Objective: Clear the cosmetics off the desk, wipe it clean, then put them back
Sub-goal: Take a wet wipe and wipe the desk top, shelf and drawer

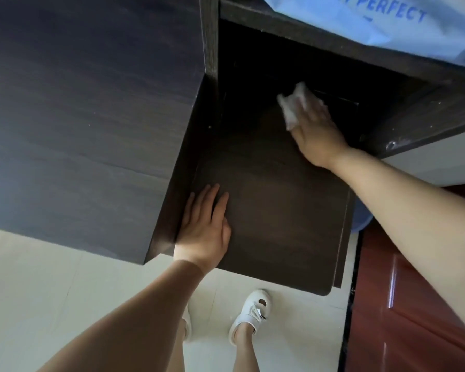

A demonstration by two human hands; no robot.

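Counter, dark wood, lies bare below my head camera. My right hand presses a crumpled white tissue onto its far end, fingers closed over it. My left hand lies flat and open on its near left edge, above my white shoes.

Bare forearms, no sleeves; white strapped shoes with cut-outs.

Right hand presses a white wipe onto the dark desk; left hand lies flat.
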